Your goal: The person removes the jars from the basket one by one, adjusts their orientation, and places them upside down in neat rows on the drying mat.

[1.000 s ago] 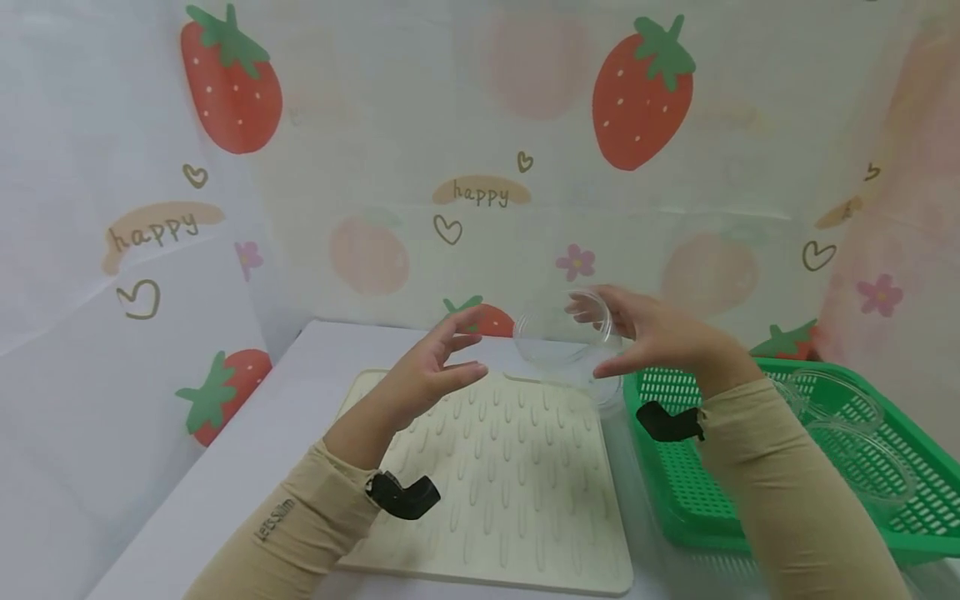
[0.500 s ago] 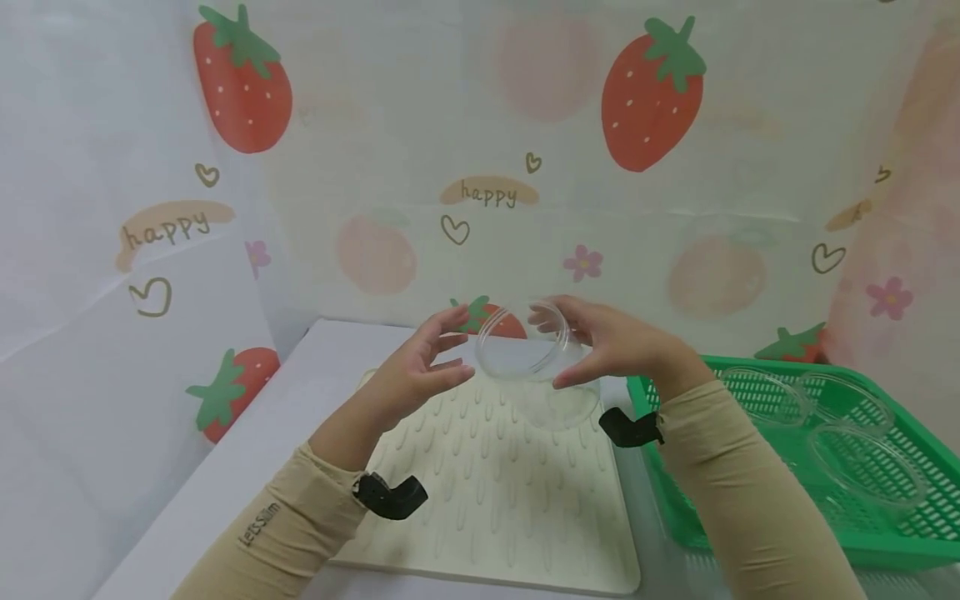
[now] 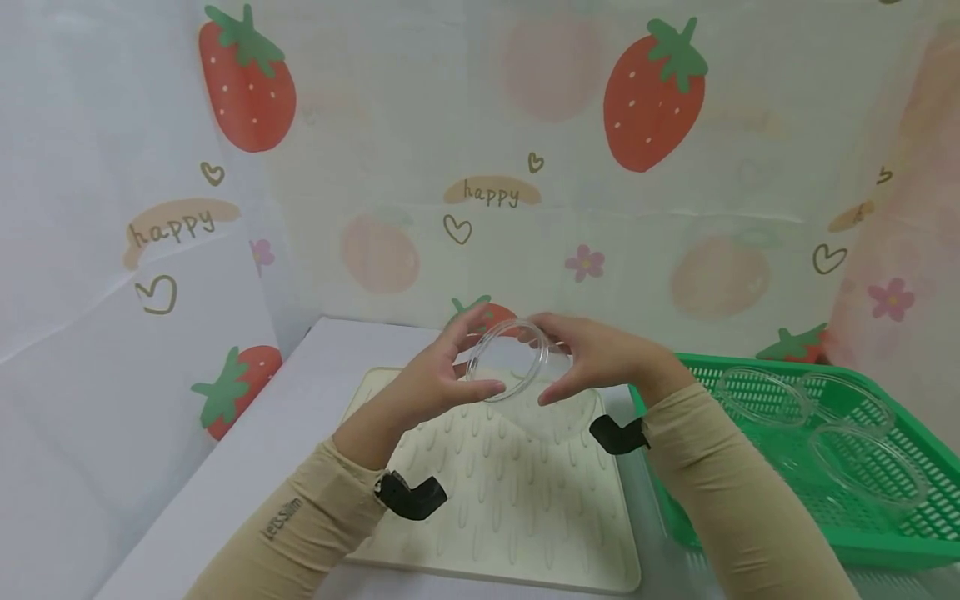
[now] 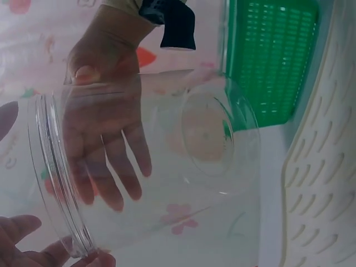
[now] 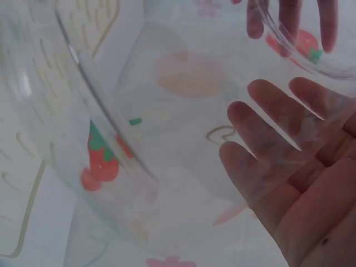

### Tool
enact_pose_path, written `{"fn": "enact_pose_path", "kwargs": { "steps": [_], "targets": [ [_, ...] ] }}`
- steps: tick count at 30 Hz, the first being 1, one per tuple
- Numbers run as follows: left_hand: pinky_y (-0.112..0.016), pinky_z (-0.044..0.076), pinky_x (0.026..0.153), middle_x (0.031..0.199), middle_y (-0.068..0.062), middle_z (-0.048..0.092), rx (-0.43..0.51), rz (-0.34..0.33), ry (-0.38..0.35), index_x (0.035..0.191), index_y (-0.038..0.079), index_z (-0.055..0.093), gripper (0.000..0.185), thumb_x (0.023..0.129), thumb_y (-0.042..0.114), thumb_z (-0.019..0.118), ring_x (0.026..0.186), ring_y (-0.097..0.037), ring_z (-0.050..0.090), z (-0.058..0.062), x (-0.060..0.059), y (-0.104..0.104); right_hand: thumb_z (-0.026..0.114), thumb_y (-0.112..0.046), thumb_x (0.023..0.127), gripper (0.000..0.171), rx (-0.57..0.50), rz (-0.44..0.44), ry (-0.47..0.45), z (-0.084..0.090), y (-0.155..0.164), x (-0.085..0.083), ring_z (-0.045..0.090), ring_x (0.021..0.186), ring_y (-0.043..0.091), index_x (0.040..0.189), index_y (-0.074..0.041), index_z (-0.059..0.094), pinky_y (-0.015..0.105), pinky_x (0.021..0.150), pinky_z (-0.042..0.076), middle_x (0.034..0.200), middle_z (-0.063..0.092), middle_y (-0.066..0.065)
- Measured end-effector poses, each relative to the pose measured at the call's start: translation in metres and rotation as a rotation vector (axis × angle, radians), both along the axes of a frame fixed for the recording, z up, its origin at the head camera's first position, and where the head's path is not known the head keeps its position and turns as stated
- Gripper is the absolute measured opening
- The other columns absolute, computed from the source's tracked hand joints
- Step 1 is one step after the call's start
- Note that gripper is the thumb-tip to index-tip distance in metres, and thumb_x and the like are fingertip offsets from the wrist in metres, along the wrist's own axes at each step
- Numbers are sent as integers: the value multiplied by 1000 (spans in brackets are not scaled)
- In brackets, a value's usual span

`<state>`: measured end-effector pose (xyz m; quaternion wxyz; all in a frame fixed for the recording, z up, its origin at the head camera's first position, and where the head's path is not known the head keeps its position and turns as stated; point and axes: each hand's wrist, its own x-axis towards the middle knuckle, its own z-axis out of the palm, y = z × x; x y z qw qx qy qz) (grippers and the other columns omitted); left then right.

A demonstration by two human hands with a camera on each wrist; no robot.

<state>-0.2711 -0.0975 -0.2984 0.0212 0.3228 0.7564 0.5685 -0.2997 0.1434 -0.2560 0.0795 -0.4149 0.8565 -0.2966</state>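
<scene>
Head view: two hands in beige sleeves hold a clear round plastic dish (image 3: 510, 360) in the air above the far edge of a cream ribbed drying mat (image 3: 495, 492). The left hand (image 3: 442, 375) curls its thumb and fingers around the dish's left rim; the right hand (image 3: 592, 357) grips the right rim between thumb and fingers. The dish is tilted, its open face turned towards the left. Left wrist view shows the right hand's fingers (image 4: 105, 161) spread slightly behind the transparent wall, thumb on the rim. Right wrist view shows the left hand's fingers (image 5: 267, 139) lying loosely apart against the clear plastic. To the right, beside the mat, a green perforated plastic basket (image 3: 675, 492) holds three more clear round dishes (image 3: 817, 417). A strawberry-print cloth (image 3: 480, 167) hangs behind.
</scene>
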Motion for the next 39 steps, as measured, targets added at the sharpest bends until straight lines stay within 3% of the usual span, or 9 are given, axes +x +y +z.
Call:
{"fn": "enact_pose_path", "kwargs": {
  "steps": [4,8,15,24,29,39],
  "targets": [
    [-40,36,100,144,-2,27,-29,-3,6,146,25,17,92,75,17,75,126,-22,36,-3,0,4,82,-35,65,78,44,-23,26,-1,-3,0,50,101,18,130,-19,43,33,83,47,117,52,-5],
    [-37,33,103,147,3,20,-106,38,43,146,22,17,94,73,24,77,131,-22,31,-7,0,8,82,-36,65,78,83,-55,35,-1,-6,1,51,101,14,130,-21,43,32,83,46,116,53,-8],
    [-40,36,101,140,-1,28,-179,86,126,143,20,28,86,72,28,77,127,-24,36,-11,-1,11,82,-33,65,76,115,-52,49,-2,-8,2,51,99,11,129,-21,44,32,84,45,115,53,-10],
    [-37,37,101,139,3,31,-131,100,117,141,24,30,84,72,26,78,125,-23,39,-11,0,9,81,-37,66,85,110,-45,31,1,-7,5,46,114,17,137,-18,36,40,93,42,129,47,-5],
    [-36,35,101,139,4,32,-66,121,58,139,29,32,80,73,22,77,126,-23,38,-9,1,2,79,-33,69,90,25,-89,1,1,-1,5,39,126,25,142,-15,30,45,101,35,138,39,2],
    [-39,30,105,143,-1,31,86,149,-18,144,19,25,83,77,10,72,130,-22,34,-2,0,-25,75,-30,75,85,-162,-198,24,0,4,16,34,130,27,143,-16,26,45,104,31,144,33,5]
  ]
}}
